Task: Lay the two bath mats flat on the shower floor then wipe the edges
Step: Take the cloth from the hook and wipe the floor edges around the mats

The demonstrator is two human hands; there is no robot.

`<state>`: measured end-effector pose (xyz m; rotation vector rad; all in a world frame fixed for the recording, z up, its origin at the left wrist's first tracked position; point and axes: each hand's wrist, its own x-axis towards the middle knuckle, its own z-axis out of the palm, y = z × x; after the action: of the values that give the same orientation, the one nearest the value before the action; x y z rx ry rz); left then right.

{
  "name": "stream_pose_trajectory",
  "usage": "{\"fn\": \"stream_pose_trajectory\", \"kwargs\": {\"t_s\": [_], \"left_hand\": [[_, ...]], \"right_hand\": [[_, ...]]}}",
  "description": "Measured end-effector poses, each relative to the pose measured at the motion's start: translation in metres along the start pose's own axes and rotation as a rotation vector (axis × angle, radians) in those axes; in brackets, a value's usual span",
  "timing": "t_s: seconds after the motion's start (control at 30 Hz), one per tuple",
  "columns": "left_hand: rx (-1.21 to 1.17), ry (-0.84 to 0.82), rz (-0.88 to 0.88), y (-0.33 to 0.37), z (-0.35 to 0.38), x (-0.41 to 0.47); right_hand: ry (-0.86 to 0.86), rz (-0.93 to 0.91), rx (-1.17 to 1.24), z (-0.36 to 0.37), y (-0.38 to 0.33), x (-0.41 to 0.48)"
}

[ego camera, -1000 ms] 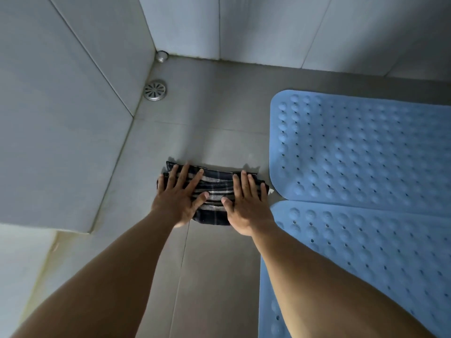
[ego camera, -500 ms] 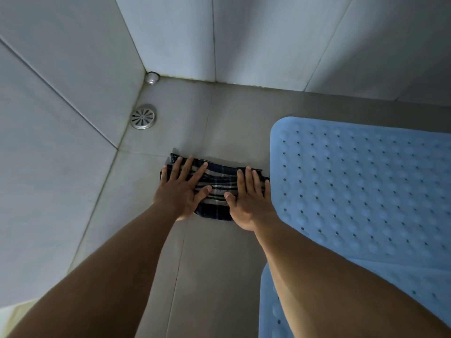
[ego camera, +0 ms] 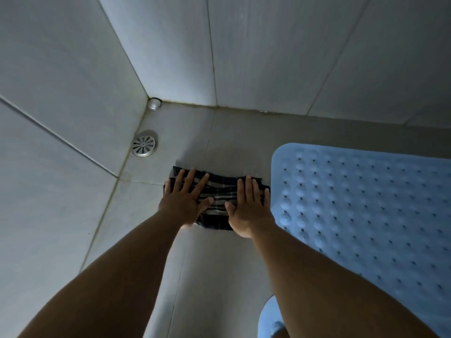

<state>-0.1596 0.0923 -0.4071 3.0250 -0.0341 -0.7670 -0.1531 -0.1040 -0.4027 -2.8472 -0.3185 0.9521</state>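
The shower floor (ego camera: 219,276) runs grey and bare under and ahead of both grips. The far bath mat (ego camera: 366,215) lies flat on it just right of the right grip, and its rounded corner comes close to the cloth's end. The near bath mat (ego camera: 269,315) shows only as a blue corner back by the right forearm; the arm hides the rest. Both mats look laid, so the step in hand is likely the wiping of the edges.

The folded plaid cloth (ego camera: 220,193) lies flat on the floor beneath both grips. To wipe well, put even weight through both palms so the cloth slides without bunching. Push it in one straight stroke along the mat's left rim toward the back wall. Let the cloth's right end run against the rim without riding under it, which could lift the corner. Working any water toward the drain (ego camera: 144,143), ahead and left of the left grip, seems sensible.

Both arms reach forward, nearly straight, with the forearms converging. The left grip (ego camera: 181,201) is palm down on the cloth's left half, fingers straight and fanned apart. The right grip (ego camera: 246,211) presses the right half, fingers straight and close together. The thumbs point toward each other, near but apart. Neither grip pinches the cloth.
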Motion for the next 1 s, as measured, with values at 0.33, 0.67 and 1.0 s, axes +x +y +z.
{"fn": "stream_pose_trajectory", "kwargs": {"t_s": [0.33, 0.67, 1.0], "left_hand": [[0.004, 0.092, 0.041, -0.006, -0.028, 0.064], [0.005, 0.182, 0.11, -0.011, -0.058, 0.143], [-0.064, 0.227, 0.065, -0.007, -0.08, 0.192]], "right_hand": [[0.106, -0.006, 0.028, -0.034, 0.013, 0.06], [0.269, -0.023, 0.012, -0.07, 0.03, 0.12], [0.291, -0.024, -0.019, -0.11, 0.044, 0.177]]}}
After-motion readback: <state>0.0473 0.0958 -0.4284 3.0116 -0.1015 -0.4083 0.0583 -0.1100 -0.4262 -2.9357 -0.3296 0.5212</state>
